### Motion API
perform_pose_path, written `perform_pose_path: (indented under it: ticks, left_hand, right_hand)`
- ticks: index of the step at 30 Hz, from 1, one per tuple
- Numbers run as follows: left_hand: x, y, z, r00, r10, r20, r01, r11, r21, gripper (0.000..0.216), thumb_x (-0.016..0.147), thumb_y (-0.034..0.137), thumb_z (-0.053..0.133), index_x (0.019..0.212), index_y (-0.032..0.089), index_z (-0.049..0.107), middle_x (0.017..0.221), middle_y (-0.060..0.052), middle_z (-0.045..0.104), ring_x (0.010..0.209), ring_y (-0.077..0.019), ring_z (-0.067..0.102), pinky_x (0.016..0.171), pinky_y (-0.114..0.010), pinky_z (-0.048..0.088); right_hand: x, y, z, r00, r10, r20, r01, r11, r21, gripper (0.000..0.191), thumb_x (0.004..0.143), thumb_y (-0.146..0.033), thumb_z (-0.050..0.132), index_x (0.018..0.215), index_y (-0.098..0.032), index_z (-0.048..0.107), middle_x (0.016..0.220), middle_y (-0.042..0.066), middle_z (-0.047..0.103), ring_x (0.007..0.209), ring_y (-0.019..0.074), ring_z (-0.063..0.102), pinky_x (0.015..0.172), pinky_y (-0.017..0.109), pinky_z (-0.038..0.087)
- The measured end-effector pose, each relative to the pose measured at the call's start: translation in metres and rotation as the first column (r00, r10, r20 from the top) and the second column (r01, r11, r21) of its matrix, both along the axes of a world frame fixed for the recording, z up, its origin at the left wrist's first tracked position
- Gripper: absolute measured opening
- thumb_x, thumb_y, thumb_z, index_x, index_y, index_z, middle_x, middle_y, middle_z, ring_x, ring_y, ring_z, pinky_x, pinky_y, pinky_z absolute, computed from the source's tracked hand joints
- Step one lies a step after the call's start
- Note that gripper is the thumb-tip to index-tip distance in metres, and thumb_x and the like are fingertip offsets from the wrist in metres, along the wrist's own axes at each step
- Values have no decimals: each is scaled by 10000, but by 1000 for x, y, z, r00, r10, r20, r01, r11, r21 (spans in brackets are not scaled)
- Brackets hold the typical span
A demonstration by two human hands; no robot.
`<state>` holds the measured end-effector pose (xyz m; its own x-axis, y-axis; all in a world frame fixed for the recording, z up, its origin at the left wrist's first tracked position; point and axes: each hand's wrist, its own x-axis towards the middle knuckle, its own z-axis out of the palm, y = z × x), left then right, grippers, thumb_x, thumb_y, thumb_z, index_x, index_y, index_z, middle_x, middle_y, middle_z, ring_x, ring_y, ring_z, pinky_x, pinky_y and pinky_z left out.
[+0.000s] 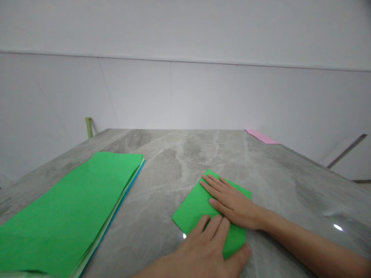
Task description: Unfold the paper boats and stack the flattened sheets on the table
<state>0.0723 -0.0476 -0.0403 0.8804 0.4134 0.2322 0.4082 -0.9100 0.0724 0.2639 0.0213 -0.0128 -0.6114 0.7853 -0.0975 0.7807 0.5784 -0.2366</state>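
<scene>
A folded sheet of green paper (pixel 189 210) lies turned at an angle on the grey marbled table. My right hand (pixel 230 202) is spread flat across its upper right part, palm down, with the fingers stretched out toward the far corner. My left hand (pixel 203 247) comes in from the bottom edge. Its bent fingers rest on the near part of the paper, touching the right hand, while its thumb reaches apart toward the paper's near right edge. Both hands cover part of the sheet, so the folds beneath them are hidden.
A stack of large paper sheets (pixel 75 200), green on top with white and blue below, lies at the left. A pink sheet (pixel 262 136) sits at the table's far right edge. White wall (pixel 185 92) stands behind the marbled table (pixel 162 170).
</scene>
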Motion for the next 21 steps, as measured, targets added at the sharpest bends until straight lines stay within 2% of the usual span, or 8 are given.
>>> perform_pose_path:
  ticks: [2,5,7,10,14,16,19,21]
  left_hand:
    - [0,0,0,1000,5,15,-4,1000,-29,534,994,496,423,1482,283,409,1500,-187,463,1410,-370,405,1090,-553,398]
    - [1,-1,5,995,99,25,-93,978,-189,624,996,495,390,1531,179,335,1572,-185,372,1471,-337,308,1172,-546,303]
    - [3,-1,9,971,241,11,-227,930,-289,686,995,492,347,1544,84,291,1582,-198,346,1478,-328,291,1205,-530,254]
    - [5,3,12,879,474,-52,-464,827,-317,780,979,531,287,1539,-10,245,1609,-243,211,1498,-384,165,1216,-577,177]
    - [2,13,14,780,617,-106,-618,731,-290,904,937,644,249,1538,-30,210,1608,-274,110,1495,-408,41,1207,-618,97]
    - [1,17,14,769,628,-116,-632,721,-284,957,910,694,257,1539,-25,209,1608,-273,93,1493,-409,20,1206,-617,89]
    - [0,19,13,770,630,-100,-630,728,-269,990,890,733,255,1542,-11,221,1613,-258,90,1494,-406,9,1207,-616,75]
    - [1,19,12,771,631,-88,-629,733,-257,995,886,743,245,1542,-5,232,1614,-252,98,1497,-405,14,1208,-617,65]
  right_hand:
    - [0,8,-1,1000,0,10,0,1000,21,643,1024,-526,259,1577,-198,233,1650,68,140,1525,287,103,1218,587,124]
    - [-3,20,-4,998,-44,34,41,996,73,699,1004,-591,263,1580,-196,223,1650,74,144,1521,300,130,1214,582,150]
    - [-6,25,-8,995,-88,56,81,990,113,708,1003,-589,256,1577,-173,237,1648,85,150,1519,300,143,1215,564,170]
    - [-13,28,-16,979,-190,68,174,967,188,701,1008,-542,262,1561,-111,279,1634,133,193,1511,309,178,1212,549,202]
    - [-23,22,-23,943,-327,59,301,915,268,659,1009,-439,279,1525,-35,347,1602,203,263,1490,355,228,1196,572,240]
    - [-26,18,-21,958,-282,52,260,930,258,639,1011,-411,276,1527,-40,346,1603,199,262,1490,361,221,1195,583,237]
    - [-28,11,-14,999,-34,34,28,984,176,611,1024,-413,261,1559,-121,292,1627,117,233,1509,302,186,1216,553,216]
    - [-28,9,-9,998,52,20,-55,990,131,603,1030,-426,253,1565,-149,276,1635,84,218,1515,276,176,1223,543,208]
